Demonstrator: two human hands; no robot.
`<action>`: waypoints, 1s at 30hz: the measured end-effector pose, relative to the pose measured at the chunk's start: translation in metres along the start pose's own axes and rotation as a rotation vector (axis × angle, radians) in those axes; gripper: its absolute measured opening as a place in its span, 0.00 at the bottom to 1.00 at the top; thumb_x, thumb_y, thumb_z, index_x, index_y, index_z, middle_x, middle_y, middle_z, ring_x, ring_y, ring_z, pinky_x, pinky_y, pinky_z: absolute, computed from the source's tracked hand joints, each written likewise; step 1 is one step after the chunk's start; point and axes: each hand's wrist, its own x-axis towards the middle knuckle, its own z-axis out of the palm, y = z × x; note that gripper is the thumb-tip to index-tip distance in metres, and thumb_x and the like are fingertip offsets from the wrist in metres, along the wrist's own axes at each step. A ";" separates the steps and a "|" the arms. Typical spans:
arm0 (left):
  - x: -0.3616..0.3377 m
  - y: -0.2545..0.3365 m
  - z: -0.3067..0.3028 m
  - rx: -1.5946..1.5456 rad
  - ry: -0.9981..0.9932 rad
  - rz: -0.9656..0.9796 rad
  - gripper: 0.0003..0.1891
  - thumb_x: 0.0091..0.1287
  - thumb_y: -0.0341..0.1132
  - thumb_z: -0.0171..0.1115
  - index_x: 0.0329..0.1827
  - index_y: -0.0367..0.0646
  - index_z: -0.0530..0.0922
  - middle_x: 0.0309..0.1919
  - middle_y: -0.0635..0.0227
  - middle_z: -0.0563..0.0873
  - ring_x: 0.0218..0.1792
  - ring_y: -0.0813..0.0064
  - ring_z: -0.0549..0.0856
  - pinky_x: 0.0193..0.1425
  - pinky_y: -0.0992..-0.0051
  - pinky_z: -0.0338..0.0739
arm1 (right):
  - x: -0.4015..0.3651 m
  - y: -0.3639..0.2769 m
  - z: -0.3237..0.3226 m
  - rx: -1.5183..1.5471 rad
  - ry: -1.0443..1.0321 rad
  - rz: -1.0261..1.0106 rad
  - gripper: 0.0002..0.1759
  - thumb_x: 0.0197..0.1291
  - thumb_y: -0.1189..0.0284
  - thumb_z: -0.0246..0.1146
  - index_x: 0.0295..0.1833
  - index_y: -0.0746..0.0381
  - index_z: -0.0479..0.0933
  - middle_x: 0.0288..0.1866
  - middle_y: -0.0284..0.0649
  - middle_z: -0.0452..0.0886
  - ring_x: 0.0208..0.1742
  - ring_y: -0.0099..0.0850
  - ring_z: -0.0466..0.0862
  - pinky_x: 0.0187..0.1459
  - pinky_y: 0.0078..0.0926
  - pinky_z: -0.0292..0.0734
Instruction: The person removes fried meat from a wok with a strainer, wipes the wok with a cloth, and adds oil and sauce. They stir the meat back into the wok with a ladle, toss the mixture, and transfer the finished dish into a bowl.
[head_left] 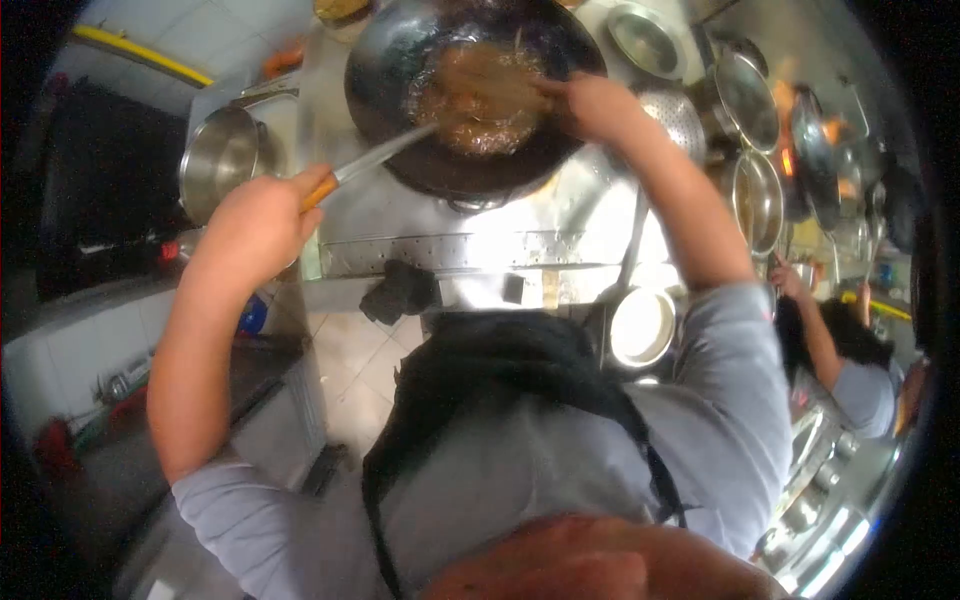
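In the head view, a large dark wok (375, 100) sits on the steel stove, with brown food in bubbling liquid (480, 135) at its bottom. My left hand (262, 225) is closed around the wooden handle of a long metal cooking utensil (385, 152). The shaft reaches over the wok's near rim, and its working end is lost in the food. Above the wok's right side, my right hand (598, 105) is closed on the end of a brown, wooden-looking utensil (515, 85). Motion blur hides its exact shape.
A steel pot (222, 150) stands left of the wok. To the right are a perforated strainer (672, 120), a round metal bowl (645, 42) and several pans. A white-filled round container (642, 327) stands by my right elbow. Another person's arm (815, 335) works at far right.
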 end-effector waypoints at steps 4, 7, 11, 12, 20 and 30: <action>-0.003 0.008 -0.014 -0.109 -0.061 -0.065 0.22 0.61 0.34 0.61 0.60 0.47 0.77 0.43 0.45 0.83 0.43 0.46 0.84 0.49 0.60 0.78 | 0.072 0.006 -0.044 -0.257 -0.301 0.000 0.09 0.51 0.71 0.63 0.39 0.57 0.85 0.36 0.45 0.86 0.40 0.39 0.87 0.41 0.41 0.83; -0.003 0.003 -0.019 -0.172 -0.124 -0.106 0.23 0.61 0.35 0.60 0.61 0.47 0.77 0.43 0.44 0.83 0.43 0.47 0.84 0.49 0.60 0.77 | 0.072 -0.015 -0.049 -0.262 -0.034 -0.114 0.08 0.51 0.72 0.64 0.37 0.60 0.84 0.37 0.45 0.86 0.40 0.40 0.87 0.41 0.38 0.83; -0.003 -0.003 -0.011 -0.220 -0.147 -0.100 0.22 0.61 0.36 0.60 0.61 0.49 0.77 0.43 0.45 0.83 0.44 0.47 0.84 0.49 0.60 0.77 | 0.072 -0.023 -0.064 -0.324 -0.191 -0.198 0.09 0.53 0.73 0.62 0.39 0.62 0.84 0.40 0.45 0.86 0.41 0.42 0.87 0.40 0.38 0.84; -0.004 -0.003 -0.010 -0.253 -0.154 -0.113 0.22 0.61 0.36 0.60 0.60 0.49 0.77 0.42 0.45 0.83 0.43 0.47 0.83 0.49 0.60 0.77 | 0.078 -0.022 -0.070 -0.323 -0.266 -0.117 0.10 0.53 0.74 0.62 0.40 0.62 0.84 0.41 0.45 0.86 0.42 0.41 0.87 0.41 0.38 0.84; -0.009 0.007 0.004 0.031 -0.064 -0.074 0.20 0.64 0.33 0.56 0.60 0.49 0.77 0.37 0.46 0.84 0.40 0.48 0.84 0.47 0.59 0.79 | 0.055 -0.022 -0.057 -0.384 -0.088 -0.091 0.11 0.55 0.67 0.61 0.38 0.60 0.84 0.40 0.45 0.86 0.41 0.40 0.87 0.42 0.38 0.83; -0.025 0.052 -0.001 0.547 0.029 -0.049 0.25 0.62 0.32 0.55 0.66 0.47 0.74 0.38 0.62 0.83 0.36 0.59 0.86 0.38 0.65 0.80 | 0.007 -0.020 -0.039 -0.218 0.073 0.124 0.13 0.55 0.68 0.61 0.46 0.55 0.84 0.46 0.50 0.84 0.44 0.44 0.86 0.43 0.39 0.83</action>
